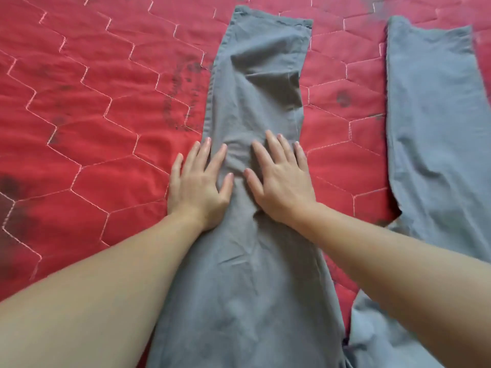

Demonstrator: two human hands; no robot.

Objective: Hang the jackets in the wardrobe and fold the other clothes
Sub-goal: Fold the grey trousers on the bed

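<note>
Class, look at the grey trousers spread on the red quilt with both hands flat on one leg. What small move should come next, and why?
Probably slide both hands up toward the hem. The left hand and right hand lie flat, fingers spread, on the nearer trouser leg, and a raised crease still shows in the cloth just beyond the fingertips. The other leg lies apart on the quilt, so folding seems premature.
</note>
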